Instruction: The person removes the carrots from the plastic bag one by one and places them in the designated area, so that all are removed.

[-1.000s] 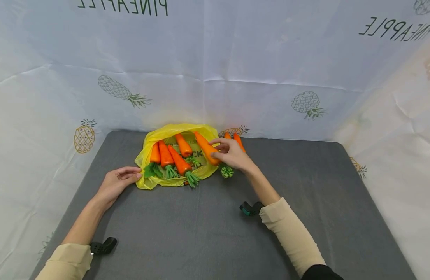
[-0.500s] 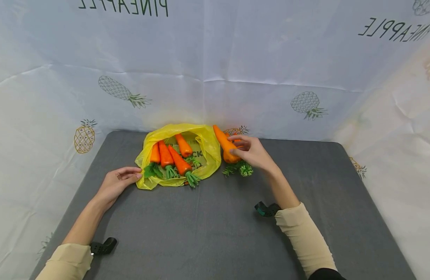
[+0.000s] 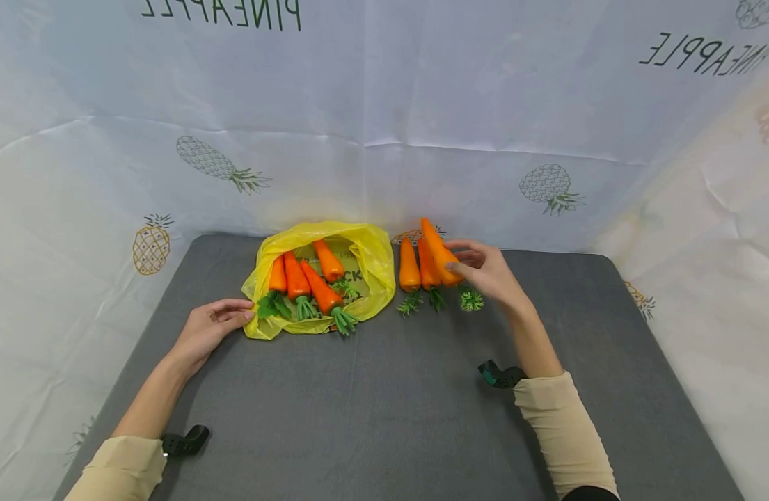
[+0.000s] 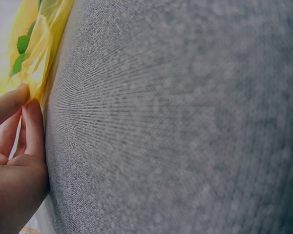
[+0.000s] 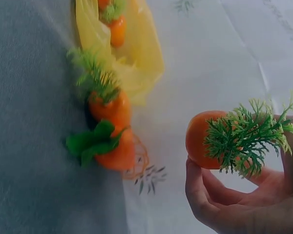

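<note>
On the dark grey table (image 3: 359, 417), the person's left hand (image 3: 207, 327) pinches the near left edge of a yellow plastic bag (image 3: 381, 268) between thumb and fingers; its thin, crinkled film looks soft and very light, likely to slide or tear, so a hold on the rim suits it. Four orange carrots (image 3: 323, 287) show inside. To the right, the right hand (image 3: 487, 271) grips another carrot (image 3: 438, 254) around its thick end, just beside two carrots (image 3: 409, 270) lying side by side. The held carrot seems stiff and light, its glossy skin perhaps a little slippery; the broad shoulder offers the surest hold, while the feathery green top (image 5: 244, 141) would probably bend. Behind hangs a pineapple-printed cloth (image 3: 384, 83).
</note>
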Demonstrator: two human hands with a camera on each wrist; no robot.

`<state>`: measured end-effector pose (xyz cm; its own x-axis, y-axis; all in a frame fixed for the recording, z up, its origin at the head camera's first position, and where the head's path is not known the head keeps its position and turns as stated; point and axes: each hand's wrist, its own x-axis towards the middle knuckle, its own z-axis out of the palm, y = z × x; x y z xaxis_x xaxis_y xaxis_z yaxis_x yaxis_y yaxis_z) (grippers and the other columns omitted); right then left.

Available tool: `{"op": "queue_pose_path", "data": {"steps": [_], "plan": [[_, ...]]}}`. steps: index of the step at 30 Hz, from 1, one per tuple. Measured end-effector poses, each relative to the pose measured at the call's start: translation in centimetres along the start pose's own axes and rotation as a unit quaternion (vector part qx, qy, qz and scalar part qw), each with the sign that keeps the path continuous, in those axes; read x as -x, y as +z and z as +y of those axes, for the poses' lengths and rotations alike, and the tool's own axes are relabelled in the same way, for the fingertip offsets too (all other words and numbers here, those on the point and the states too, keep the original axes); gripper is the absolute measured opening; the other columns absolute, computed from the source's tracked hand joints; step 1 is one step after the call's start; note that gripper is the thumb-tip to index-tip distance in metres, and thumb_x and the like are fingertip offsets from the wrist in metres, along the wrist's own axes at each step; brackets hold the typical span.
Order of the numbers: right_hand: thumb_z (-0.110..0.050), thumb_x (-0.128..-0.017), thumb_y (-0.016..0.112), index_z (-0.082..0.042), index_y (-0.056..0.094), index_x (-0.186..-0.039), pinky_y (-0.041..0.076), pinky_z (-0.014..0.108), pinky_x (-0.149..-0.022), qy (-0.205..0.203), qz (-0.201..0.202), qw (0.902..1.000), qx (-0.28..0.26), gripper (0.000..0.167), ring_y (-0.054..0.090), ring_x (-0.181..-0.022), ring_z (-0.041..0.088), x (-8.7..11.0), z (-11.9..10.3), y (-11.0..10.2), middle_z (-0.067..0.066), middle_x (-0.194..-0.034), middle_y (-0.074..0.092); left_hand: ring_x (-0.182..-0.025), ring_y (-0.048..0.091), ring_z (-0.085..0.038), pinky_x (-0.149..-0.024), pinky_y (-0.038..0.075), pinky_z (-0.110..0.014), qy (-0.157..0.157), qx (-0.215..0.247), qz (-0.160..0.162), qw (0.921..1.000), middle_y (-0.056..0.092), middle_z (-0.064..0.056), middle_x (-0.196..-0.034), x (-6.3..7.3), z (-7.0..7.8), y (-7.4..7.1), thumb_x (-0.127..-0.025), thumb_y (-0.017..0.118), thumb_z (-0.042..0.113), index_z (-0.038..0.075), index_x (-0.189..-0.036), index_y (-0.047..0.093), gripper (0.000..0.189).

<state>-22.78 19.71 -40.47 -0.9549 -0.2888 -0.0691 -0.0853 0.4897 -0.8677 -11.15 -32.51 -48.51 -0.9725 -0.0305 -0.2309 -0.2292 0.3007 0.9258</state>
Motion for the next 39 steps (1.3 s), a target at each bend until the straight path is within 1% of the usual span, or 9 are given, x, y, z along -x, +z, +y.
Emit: {"op": "queue_pose_path", "data": {"steps": [7,9,16,21,24,31,39], "plan": [[-0.026,-0.106,0.070,-0.016,0.061,-0.154,0.058,0.053,-0.104,0.042,0.004,0.9991,-0.009,0.049,0.061,-0.140,0.044,-0.3,1.9,-0.5,0.025,-0.153,0.061,-0.097,0.072,0.007,-0.087,0.057,-0.012,0.000,-0.003,-0.005,1.0000,0.078,0.025,-0.101,0.0,-0.1,-0.1,-0.105,0.075,0.031,-0.001,-0.141,0.066,0.050],[-0.026,-0.107,0.070,-0.015,0.060,-0.154,0.058,0.051,-0.103,0.052,0.005,0.9986,-0.007,0.049,0.060,-0.139,0.044,-0.5,2.4,-0.4,0.026,-0.153,0.061,-0.098,0.072,0.007,-0.087,0.056,-0.012,-0.001,-0.005,-0.006,1.0000,0.078,0.025,-0.102,0.0,-0.1,-0.1,-0.105,0.075,0.033,-0.001,-0.142,0.066,0.050],[-0.021,-0.107,0.070,-0.011,0.060,-0.153,0.062,0.044,-0.096,0.059,-0.002,0.9982,-0.005,0.048,0.065,-0.131,0.045,-1.4,4.4,0.2,0.030,-0.149,0.063,-0.098,0.072,0.007,-0.088,0.056,-0.012,-0.001,-0.005,-0.008,1.0000,0.078,0.025,-0.102,0.3,-0.1,-0.3,-0.105,0.075,0.034,0.001,-0.141,0.067,0.050],[-0.022,-0.108,0.069,-0.009,0.059,-0.154,0.062,0.036,-0.091,0.062,-0.008,0.9980,-0.012,0.049,0.070,-0.121,0.043,-1.7,5.4,0.6,0.031,-0.146,0.065,-0.098,0.072,0.007,-0.087,0.056,-0.013,0.000,-0.003,-0.006,1.0000,0.079,0.025,-0.101,0.2,-0.2,-0.2,-0.104,0.076,0.034,0.002,-0.139,0.069,0.048],[-0.022,-0.109,0.068,-0.007,0.058,-0.155,0.062,0.035,-0.090,0.063,-0.011,0.9979,-0.009,0.049,0.071,-0.119,0.042,-1.8,5.8,0.8,0.032,-0.145,0.065,-0.097,0.072,0.007,-0.087,0.056,-0.013,-0.001,-0.003,-0.006,1.0000,0.079,0.025,-0.101,0.2,-0.1,-0.2,-0.104,0.076,0.034,0.002,-0.139,0.069,0.047],[-0.021,-0.109,0.066,-0.008,0.058,-0.154,0.062,0.044,-0.095,0.063,-0.013,0.9978,0.012,0.047,0.068,-0.126,0.046,-2.0,6.1,1.0,0.032,-0.148,0.063,-0.097,0.072,0.007,-0.087,0.056,-0.012,0.001,-0.001,-0.007,1.0000,0.079,0.025,-0.101,0.1,0.1,-0.2,-0.105,0.075,0.032,0.001,-0.139,0.068,0.047],[-0.023,-0.109,0.068,-0.008,0.059,-0.153,0.057,0.060,-0.106,0.046,-0.006,0.9985,0.028,0.047,0.058,-0.142,0.048,-2.2,6.4,1.3,0.031,-0.154,0.058,-0.096,0.072,0.007,-0.086,0.057,-0.012,0.001,0.001,0.000,1.0000,0.079,0.025,-0.100,0.1,0.1,0.0,-0.105,0.075,0.030,0.000,-0.138,0.068,0.046]]}}
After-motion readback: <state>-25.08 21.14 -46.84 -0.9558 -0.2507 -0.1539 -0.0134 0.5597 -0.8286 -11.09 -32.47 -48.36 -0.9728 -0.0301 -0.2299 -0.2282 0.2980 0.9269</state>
